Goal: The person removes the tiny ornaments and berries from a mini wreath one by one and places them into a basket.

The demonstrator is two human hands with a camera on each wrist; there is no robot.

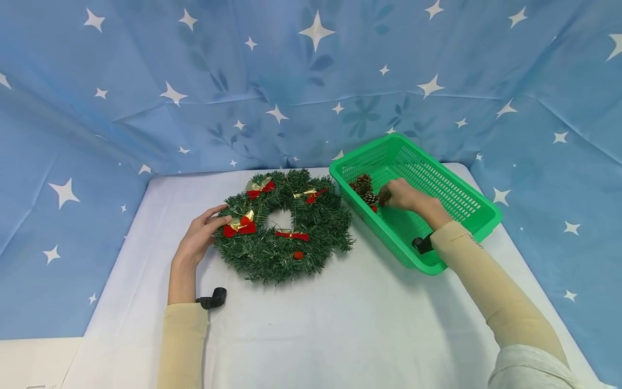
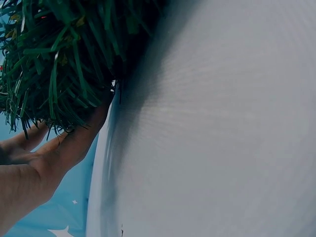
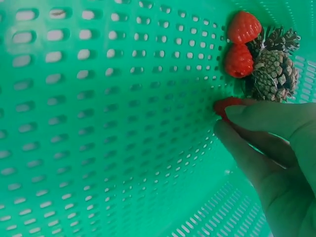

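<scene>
A green wreath (image 1: 316,243) with red-and-gold bows and red berries lies on the white table. My left hand (image 1: 204,229) grips its left edge, and in the left wrist view the fingers go partly out of sight among the needles. Inside the green basket (image 1: 452,189), my right hand (image 1: 400,195) reaches down beside the pine cones (image 1: 363,186). The right wrist view shows its thumb and fingers pinching a red raspberry (image 3: 226,106), partly covered by the fingertips. Two more raspberries (image 3: 242,28) sit against the basket wall near a pine cone (image 3: 274,74).
The basket stands at the wreath's right, angled on the white table (image 1: 301,335). Blue cloth (image 1: 272,65) with white stars hangs behind and at both sides. Each wrist carries a small black camera (image 1: 216,297).
</scene>
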